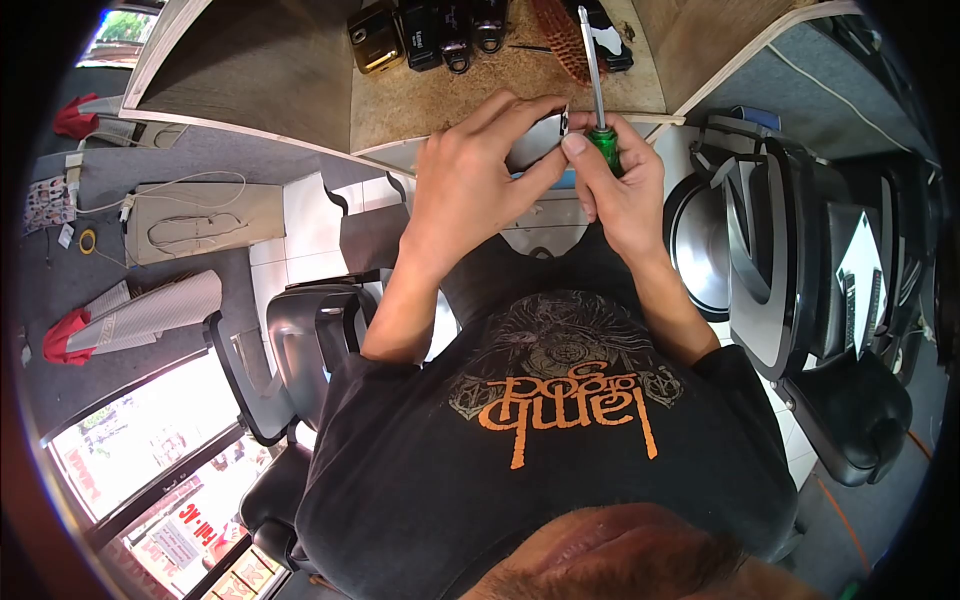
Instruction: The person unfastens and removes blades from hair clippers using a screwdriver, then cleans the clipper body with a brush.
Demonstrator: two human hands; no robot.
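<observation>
My left hand (475,170) is closed around a small, smooth grey piece (537,145) with a dark and white end, held just in front of the shelf edge. The fingers cover most of it, so its kind is unclear. Beside it, my right hand (625,180) grips a screwdriver (603,138) by its green handle. The metal shaft stands upward, with its tip over the shelf and away from the grey piece. My right thumb and fingertips meet the dark end of that piece.
On the wooden shelf (400,115) lie a gold trimmer (376,38), several dark hair clippers (453,35) and a reddish bristled brush (562,42). Black salon chairs stand to the left (315,330) and right (790,270). A cabled board (205,225) is at left.
</observation>
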